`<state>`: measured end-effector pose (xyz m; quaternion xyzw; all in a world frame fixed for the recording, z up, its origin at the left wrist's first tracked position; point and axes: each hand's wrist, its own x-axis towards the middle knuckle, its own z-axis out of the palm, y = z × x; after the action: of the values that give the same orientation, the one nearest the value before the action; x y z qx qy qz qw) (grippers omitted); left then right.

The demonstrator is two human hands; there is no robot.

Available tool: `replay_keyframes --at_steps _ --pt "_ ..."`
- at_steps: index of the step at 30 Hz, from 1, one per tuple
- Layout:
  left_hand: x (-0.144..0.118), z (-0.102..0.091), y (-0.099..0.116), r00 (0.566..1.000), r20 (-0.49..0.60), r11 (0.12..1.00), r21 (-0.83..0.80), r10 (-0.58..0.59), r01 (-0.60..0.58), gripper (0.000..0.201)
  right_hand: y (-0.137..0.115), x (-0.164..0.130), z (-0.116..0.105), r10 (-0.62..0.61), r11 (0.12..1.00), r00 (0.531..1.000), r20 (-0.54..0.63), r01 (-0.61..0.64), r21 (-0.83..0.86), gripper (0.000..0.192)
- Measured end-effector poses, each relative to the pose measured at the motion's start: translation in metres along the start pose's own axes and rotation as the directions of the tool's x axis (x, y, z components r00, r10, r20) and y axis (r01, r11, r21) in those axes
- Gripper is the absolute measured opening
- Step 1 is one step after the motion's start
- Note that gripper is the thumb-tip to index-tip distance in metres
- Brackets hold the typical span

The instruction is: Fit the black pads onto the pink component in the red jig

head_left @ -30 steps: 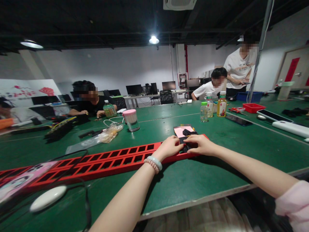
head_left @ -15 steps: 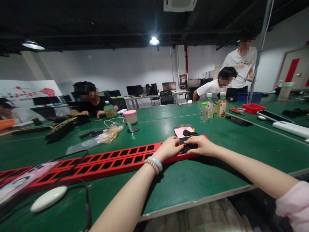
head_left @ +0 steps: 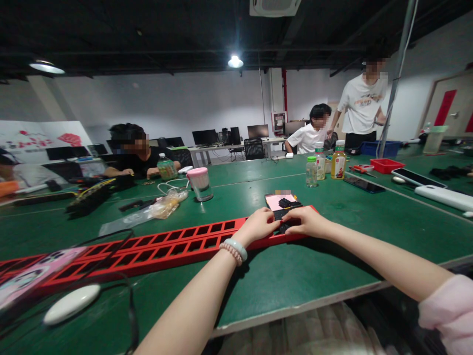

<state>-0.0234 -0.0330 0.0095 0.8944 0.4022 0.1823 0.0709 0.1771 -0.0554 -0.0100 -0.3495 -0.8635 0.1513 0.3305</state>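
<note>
A long red frame [head_left: 192,249] with rows of square openings lies across the green table. At its right end, my left hand [head_left: 260,224] and my right hand [head_left: 305,222] meet over small black parts [head_left: 283,226] set in the frame. Both hands have their fingers bent and drawn together on these parts; the fingertips partly cover them, so their exact kind is hidden. Just behind the hands sits a pink-topped box or pad [head_left: 275,201] with more black pieces [head_left: 288,202] on it.
A phone in a pink patterned case [head_left: 40,273] rests over the frame's left part, near a white oval object [head_left: 72,303] and black cables. Beyond stand a pink-lidded glass [head_left: 199,185], drink bottles [head_left: 338,162] and a red tray [head_left: 388,165]. Several people are around the table.
My hands stay at the same place on the black parts. In the background, the white-shirted seated person has straightened up and shifted left; the view has moved slightly.
</note>
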Motion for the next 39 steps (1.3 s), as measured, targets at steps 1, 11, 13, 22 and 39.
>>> replay_keyframes --at_steps 1,11,13,22,39 --pt "0.0 0.0 -0.001 1.0 0.001 1.0 0.002 0.003 -0.003 0.033 0.001 0.0 0.001 -0.001 1.0 1.0 -0.002 0.001 -0.005 0.026" --pt "0.001 0.001 -0.003 1.0 0.004 1.0 -0.015 0.012 -0.012 0.034 0.006 0.002 0.0 -0.142 0.976 0.99 0.009 0.141 -0.166 0.018" --pt "0.001 0.0 -0.002 1.0 0.0 1.0 -0.017 0.019 -0.019 0.034 0.006 0.003 0.0 -0.191 0.955 0.981 0.025 0.191 -0.227 0.016" --pt "0.001 -0.001 0.001 1.0 -0.006 1.0 0.009 -0.007 0.007 0.034 0.007 0.004 0.001 -0.293 0.923 0.956 0.032 0.291 -0.253 0.016" --pt "0.002 0.001 -0.002 1.0 -0.003 1.0 0.005 -0.009 0.009 0.037 0.018 0.001 0.005 -0.373 0.894 0.927 0.023 0.366 -0.259 0.022"
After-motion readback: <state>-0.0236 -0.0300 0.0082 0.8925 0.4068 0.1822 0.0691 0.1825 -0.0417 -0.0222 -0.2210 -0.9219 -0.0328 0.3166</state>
